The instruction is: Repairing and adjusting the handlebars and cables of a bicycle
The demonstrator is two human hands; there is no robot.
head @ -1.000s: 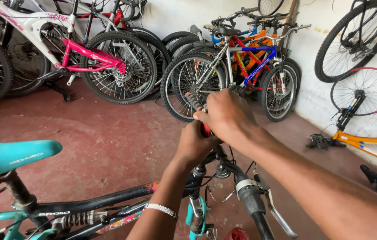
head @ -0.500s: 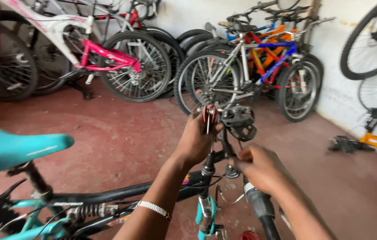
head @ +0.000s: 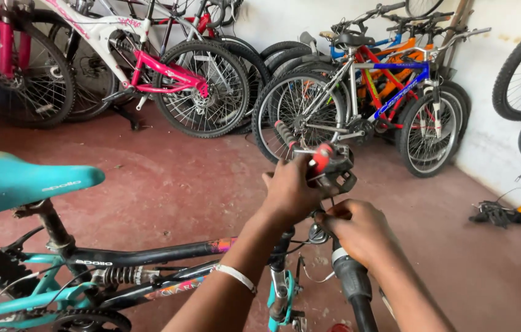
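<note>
Black shifter gripped by raised left hand, right hand fingers closed on handlebar below.

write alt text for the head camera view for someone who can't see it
Two bare hands work at the handlebar of a teal bicycle: the left hand holds a red-handled tool against a dark gear shifter, and the right hand pinches just below it. Other bicycles stand along a white wall on a red floor.

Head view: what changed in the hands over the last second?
The right hand dropped from on top of the left hand to the handlebar beside the black rubber grip, uncovering the red-tipped black shifter. The left hand stayed closed on that shifter; the teal bicycle saddle stayed put.
</note>
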